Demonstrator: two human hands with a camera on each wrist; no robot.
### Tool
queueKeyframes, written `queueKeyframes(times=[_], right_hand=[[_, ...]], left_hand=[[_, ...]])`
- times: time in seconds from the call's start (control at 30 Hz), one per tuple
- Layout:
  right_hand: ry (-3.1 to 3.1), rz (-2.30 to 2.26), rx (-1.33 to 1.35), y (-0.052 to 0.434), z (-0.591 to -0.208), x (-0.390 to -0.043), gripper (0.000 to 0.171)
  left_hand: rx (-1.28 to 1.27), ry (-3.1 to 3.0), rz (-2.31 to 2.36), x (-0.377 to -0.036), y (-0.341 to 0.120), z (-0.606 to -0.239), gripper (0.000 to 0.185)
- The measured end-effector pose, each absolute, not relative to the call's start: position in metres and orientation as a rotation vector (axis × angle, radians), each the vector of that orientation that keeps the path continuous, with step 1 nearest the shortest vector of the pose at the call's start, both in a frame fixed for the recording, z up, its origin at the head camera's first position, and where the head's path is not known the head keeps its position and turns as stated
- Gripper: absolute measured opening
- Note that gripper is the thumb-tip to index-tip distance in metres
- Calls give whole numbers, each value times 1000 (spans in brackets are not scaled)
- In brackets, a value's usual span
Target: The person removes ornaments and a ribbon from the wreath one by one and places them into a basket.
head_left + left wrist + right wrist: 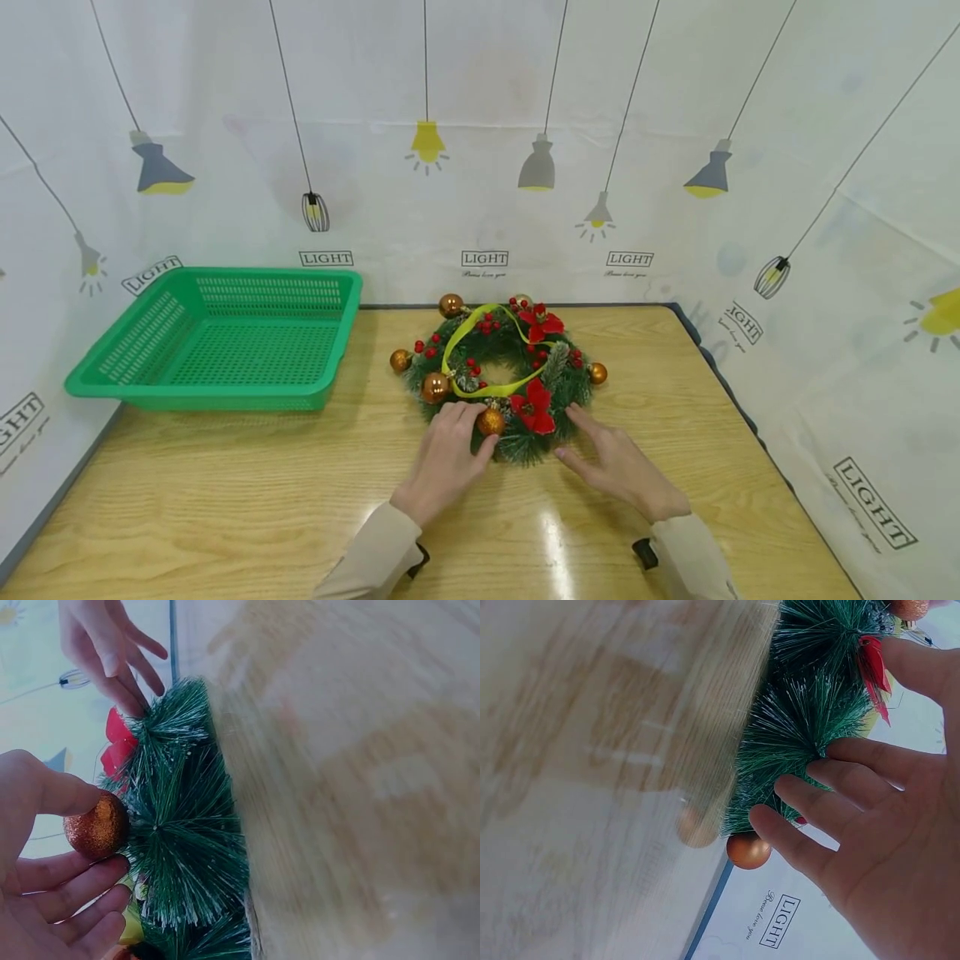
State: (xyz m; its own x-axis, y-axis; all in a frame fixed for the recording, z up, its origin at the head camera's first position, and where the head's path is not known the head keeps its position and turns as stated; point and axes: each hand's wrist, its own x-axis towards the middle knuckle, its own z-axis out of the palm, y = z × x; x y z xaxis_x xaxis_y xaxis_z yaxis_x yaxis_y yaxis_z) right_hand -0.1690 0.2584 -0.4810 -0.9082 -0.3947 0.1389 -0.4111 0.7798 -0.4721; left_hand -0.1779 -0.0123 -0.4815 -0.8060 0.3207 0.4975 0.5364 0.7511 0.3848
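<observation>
A green Christmas wreath (pixel 577 392) lies flat on the table, trimmed with red flowers (pixel 534 407), red berries, copper and gold balls and a yellow-green ribbon (pixel 495 390). At its near side my left hand (pixel 450 454) pinches a glittery orange ball (pixel 97 826) between thumb and index finger; the other fingers extend beside the needles. My right hand (pixel 618 467) is at the wreath's near right edge, fingers spread and fairly straight. In the right wrist view, its fingertips (pixel 791 787) rest against the green needles, close to a smooth copper ball (pixel 748 850).
A green plastic basket (pixel 337 350) with perforated walls stands at the back left of the wooden table (pixel 247 500). White cloth (pixel 390 217) printed with lamps hangs behind the table and along both sides.
</observation>
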Motion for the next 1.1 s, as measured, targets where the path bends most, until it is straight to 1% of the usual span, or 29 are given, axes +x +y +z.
queueKeyframes(times=[0.43,0.7,1.1], right_hand=[[-2925,800,667,256,-481,-167,70],[-2931,796,653,256,-481,-168,71],[-2909,806,681,254,-481,-166,69]], left_hand=[[-608,-2511,-787,-183,-21,-469,39],[-628,-2523,-791,-183,-27,-464,40],[-561,-2510,-901,-191,-52,-443,40]])
